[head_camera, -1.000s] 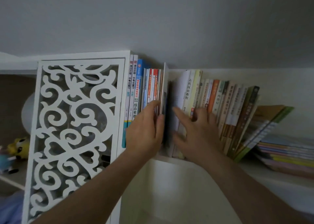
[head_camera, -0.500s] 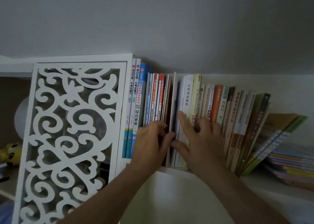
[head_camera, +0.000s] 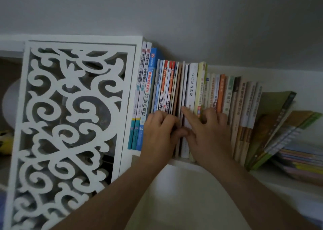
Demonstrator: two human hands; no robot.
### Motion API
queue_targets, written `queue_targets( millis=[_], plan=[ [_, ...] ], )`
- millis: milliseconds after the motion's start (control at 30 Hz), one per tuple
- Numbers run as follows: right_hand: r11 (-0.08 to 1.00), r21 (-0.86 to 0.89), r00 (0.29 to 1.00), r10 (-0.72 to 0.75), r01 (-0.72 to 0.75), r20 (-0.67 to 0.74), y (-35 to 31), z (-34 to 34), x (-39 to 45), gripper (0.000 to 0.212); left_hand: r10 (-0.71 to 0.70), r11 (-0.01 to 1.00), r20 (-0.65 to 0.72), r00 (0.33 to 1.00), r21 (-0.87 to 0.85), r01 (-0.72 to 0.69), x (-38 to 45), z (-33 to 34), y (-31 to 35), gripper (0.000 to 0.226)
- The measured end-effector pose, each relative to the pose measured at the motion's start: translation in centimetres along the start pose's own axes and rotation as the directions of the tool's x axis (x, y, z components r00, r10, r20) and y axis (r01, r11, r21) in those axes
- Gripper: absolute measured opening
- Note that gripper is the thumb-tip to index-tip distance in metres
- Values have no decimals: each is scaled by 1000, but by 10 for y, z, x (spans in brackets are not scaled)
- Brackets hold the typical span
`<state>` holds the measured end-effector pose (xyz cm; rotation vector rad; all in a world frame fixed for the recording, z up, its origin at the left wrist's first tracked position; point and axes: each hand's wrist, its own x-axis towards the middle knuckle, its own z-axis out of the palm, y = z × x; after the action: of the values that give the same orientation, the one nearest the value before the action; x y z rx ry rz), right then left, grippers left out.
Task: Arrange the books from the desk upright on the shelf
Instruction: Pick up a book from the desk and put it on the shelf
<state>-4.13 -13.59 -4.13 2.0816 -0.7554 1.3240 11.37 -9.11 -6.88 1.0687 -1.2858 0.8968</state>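
Note:
A row of upright books point(head_camera: 192, 90) fills the white shelf point(head_camera: 272, 180) beside a carved panel. A thin pale book point(head_camera: 182, 83) stands in the gap between the orange-spined books point(head_camera: 166, 86) and a white book with black characters point(head_camera: 191, 86). My left hand point(head_camera: 160, 135) has its fingers curled at the thin book's lower spine, the thumb pinching it. My right hand point(head_camera: 209, 135) rests on the spines to the right, its index finger lying straight along the white book.
A white lattice panel point(head_camera: 70, 125) closes off the shelf's left side, with a yellow toy point(head_camera: 5, 140) behind it. At the right, green and brown books point(head_camera: 279, 125) lean over a flat stack of thin books point(head_camera: 300, 161). The ceiling is close above.
The thin pale book has slid deeper into the gap and now sits almost flush with its neighbours. Both hands have closed in on the spines, and the gap has narrowed.

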Motion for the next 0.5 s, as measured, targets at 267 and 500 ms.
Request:
queue_targets(
  millis=[267,500],
  plan=[
    [998,33,998,56,-55,-10,-3,-4,8,57,7,1000,34,999,28,-7,1,-5,-2,10],
    [911,387,947,8,-139,321,4,-43,9,57,90,996,194,977,-6,-91,1,-25,-8,14]
  ],
)
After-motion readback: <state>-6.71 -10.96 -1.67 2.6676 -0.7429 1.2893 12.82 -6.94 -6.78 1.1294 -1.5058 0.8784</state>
